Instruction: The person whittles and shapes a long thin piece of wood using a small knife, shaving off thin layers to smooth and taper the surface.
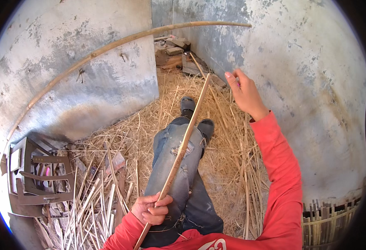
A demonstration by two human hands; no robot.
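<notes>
A long split bamboo strip [185,143] lies slantwise over my lap, its far end reaching past my knees. Near its lower end my left hand [152,209] is closed around it, fingers wrapped over the strip. My right hand [247,94] is raised to the right of the strip's far tip, apart from it. Its fingers are curled in with the thumb close to them. A small pink spot shows between them, but what they hold, if anything, is too small to make out.
Straw and shavings [228,166] cover the floor around my legs. Cut strips [95,208] are heaped at the left beside a dark metal frame [45,177]. A long curved bamboo pole [120,41] leans along the left wall. Bricks [176,46] lie in the far corner; a slatted basket [328,225] stands at lower right.
</notes>
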